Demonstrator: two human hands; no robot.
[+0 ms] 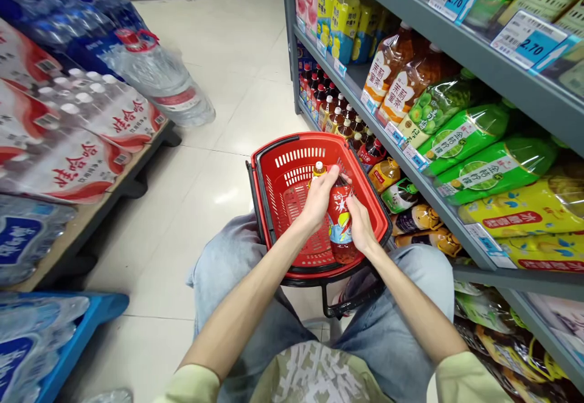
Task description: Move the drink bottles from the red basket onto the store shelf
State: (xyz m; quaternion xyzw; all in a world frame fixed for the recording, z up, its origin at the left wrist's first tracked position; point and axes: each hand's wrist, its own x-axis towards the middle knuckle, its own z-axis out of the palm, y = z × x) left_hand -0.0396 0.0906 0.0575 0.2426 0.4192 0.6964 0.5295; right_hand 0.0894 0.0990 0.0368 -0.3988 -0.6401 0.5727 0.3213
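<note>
A red plastic shopping basket (292,208) with a black rim and handles is between my knees. Inside it is a drink bottle (340,220) with a red, yellow and blue label and dark contents. Closed around its upper left side is my left hand (319,201), the thumb near its top. My right hand (360,223) grips the same bottle from the right. Its cap is hidden behind my fingers. A smaller bottle (318,172) with a white cap and yellow label stands in the basket just beyond my left hand.
On my right, a grey shelf unit (438,190) holds rows of drink bottles with price tags (531,44). At left are wrapped water packs (91,166) on a low platform, a large water jug (159,81) and a blue pallet (98,324). A tiled floor (219,75) runs between.
</note>
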